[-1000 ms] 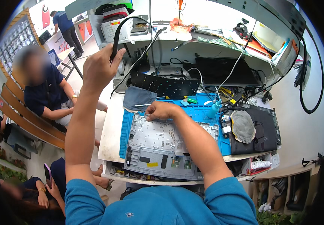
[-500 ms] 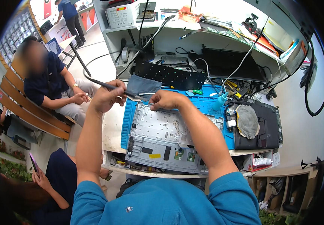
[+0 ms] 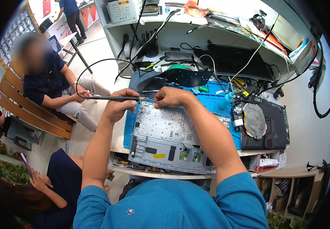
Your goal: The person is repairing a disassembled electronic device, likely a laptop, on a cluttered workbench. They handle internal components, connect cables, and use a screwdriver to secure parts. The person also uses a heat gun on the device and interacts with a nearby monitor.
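My left hand (image 3: 120,106) is closed round the black handle of a soldering iron (image 3: 111,98), which lies nearly level with its tip to the right. A black cable trails from its back end. The tip meets the far left corner of an opened silver laptop casing (image 3: 161,121). My right hand (image 3: 171,96) pinches at that same far edge, close to the tip; whatever is between its fingers is too small to make out. The casing lies inner side up on a blue work mat (image 3: 211,102), its near part overhanging the bench front.
A teal squeeze bottle (image 3: 226,100) stands right of the casing, beside a black laptop (image 3: 272,131) bearing a grey round pad (image 3: 254,121). Behind lie a dotted black sheet (image 3: 188,76), cables and tools. Seated people are at the left; a drawer (image 3: 161,172) juts below the bench.
My left hand has moved down and right, and the soldering iron has swung from slanting to nearly level. Its cable now loops out left. The dotted black sheet behind has shifted and bunched up.
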A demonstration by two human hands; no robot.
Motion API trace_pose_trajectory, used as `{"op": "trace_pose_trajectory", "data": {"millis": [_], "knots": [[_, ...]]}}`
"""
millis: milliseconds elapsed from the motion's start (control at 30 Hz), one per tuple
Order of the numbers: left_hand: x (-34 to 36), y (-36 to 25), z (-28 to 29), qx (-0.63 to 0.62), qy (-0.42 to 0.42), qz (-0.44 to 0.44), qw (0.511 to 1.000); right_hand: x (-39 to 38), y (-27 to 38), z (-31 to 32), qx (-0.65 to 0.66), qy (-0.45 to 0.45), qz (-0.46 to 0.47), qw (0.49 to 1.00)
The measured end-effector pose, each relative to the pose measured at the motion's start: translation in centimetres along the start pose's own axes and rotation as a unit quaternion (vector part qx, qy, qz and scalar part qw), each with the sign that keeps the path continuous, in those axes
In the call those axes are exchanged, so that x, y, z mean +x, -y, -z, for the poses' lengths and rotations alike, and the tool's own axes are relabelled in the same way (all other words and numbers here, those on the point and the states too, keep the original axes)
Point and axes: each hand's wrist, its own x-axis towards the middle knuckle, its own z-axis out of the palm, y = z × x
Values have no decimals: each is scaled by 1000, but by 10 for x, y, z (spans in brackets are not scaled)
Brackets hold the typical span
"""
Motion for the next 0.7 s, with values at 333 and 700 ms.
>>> {"op": "trace_pose_trajectory", "data": {"millis": [333, 700], "knots": [[1, 8, -9, 6, -10, -5, 1000, -10, 15, 5, -62, 1, -43, 997], [-12, 30, -39, 215, -113, -140, 960, -8, 13, 4, -68, 8, -34, 997]]}}
